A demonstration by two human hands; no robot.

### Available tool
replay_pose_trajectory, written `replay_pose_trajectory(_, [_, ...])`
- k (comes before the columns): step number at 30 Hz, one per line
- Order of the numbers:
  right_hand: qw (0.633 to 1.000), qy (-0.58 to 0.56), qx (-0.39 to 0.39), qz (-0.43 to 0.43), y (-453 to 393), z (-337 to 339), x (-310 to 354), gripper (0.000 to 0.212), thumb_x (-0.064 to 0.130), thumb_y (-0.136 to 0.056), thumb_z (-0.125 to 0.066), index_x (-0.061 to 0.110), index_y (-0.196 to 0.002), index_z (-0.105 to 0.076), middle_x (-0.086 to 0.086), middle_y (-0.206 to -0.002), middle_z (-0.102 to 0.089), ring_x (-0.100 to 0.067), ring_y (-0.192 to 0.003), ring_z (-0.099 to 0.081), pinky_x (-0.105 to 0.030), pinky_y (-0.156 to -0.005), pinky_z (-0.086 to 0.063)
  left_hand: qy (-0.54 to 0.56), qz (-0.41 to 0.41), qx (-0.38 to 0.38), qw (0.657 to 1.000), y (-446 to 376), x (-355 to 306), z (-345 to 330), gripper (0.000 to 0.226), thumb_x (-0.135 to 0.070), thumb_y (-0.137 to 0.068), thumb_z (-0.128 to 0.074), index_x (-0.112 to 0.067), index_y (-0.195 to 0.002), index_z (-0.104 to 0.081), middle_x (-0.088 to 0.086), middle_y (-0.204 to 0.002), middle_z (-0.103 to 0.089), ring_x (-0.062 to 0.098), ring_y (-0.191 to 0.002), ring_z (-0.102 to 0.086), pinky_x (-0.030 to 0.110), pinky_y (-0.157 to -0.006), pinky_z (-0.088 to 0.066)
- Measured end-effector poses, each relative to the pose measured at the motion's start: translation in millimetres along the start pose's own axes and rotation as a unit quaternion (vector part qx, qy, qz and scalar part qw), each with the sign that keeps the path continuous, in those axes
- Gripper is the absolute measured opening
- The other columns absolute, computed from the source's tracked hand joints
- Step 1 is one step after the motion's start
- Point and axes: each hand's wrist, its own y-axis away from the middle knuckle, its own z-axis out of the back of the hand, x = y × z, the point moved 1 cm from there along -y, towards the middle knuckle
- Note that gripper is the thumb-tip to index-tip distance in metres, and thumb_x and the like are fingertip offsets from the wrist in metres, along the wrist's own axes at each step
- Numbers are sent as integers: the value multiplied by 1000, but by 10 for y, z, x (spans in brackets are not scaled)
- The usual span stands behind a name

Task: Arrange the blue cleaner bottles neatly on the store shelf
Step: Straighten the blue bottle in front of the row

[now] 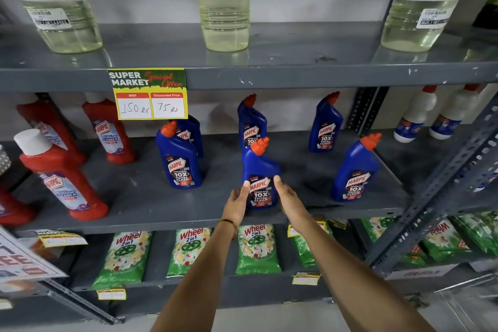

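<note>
Front-centre blue bottle [260, 183] clasped upright between left hand [237, 203] and right hand [288, 197], fingers half-curled against its sides, near front edge of middle shelf [151, 197]. Other blue bottles seen at 10 [179, 159], 12 [252, 122], 1 [326, 127] and 3 o'clock [355, 172].

Bleach bottles [223, 3], red cleaners [64, 178], detergent packs [126, 256]

You have six blue cleaner bottles on the middle shelf [134, 197], all upright with orange angled caps and labels facing you. The front centre bottle [260, 178] stands near the shelf's front edge. The front left bottle [179, 159] stands slightly farther back, with another [192, 132] just behind it, partly hidden. The front right bottle [355, 170] leans a little in view. Two more, the far centre bottle [252, 121] and far right bottle [326, 124], stand near the back.
</note>
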Motion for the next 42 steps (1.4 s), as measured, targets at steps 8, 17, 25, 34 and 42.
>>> replay_pose_trajectory(8, [1000, -11, -11, -7, 36, -24, -82, 62, 58, -90, -38, 15, -133, -48, -7, -134, -56, -20, -116, -53, -29, -90, -39, -45, -4, -7, 999, 72, 6, 12, 44, -54, -90, -44, -17, -110, -53, 6, -120, -61, 22, -110, -56, 34, -102, -42])
replay_pose_trajectory(17, [990, -39, -137, -5, 173, -256, -282, 62, 50, -91, -45, 3, -130, -45, -16, -133, -54, -30, -120, -53, -40, -97, -41, -65, -5, -30, 997, 145, 38, 276, 41, -54, -91, -42, -18, -110, -51, 9, -131, -55, 24, -110, -51, 35, -101, -36])
replay_pose_trajectory(25, [946, -140, -292, -19, 235, -888, -249, 51, 35, -93, -48, -2, -128, -45, -22, -130, -55, -36, -117, -53, -35, -91, -39, -77, -5, -9, 997, 79, -38, 1064, 58, -54, -91, -40, -11, -129, -47, 9, -140, -47, 28, -128, -44, 38, -108, -31])
replay_pose_trajectory(34, [963, -131, -230, -37, 225, -1942, -21, 59, 43, -93, -45, 2, -135, -41, -17, -141, -47, -34, -128, -45, -37, -102, -33, -53, -18, -5, 998, -95, -102, 1862, 58, -54, -90, -43, -16, -134, -45, 9, -142, -48, 28, -129, -45, 41, -111, -32])
replay_pose_trajectory(42, [997, -28, -68, -18, -187, -2182, 270, 69, 51, -91, -43, 15, -147, -28, -8, -154, -32, -25, -140, -33, -32, -108, -28, -32, -11, -35, 999, -406, -290, 2070, 68, -56, -87, -46, -14, -140, -38, 9, -145, -45, 27, -131, -44, 37, -110, -33])
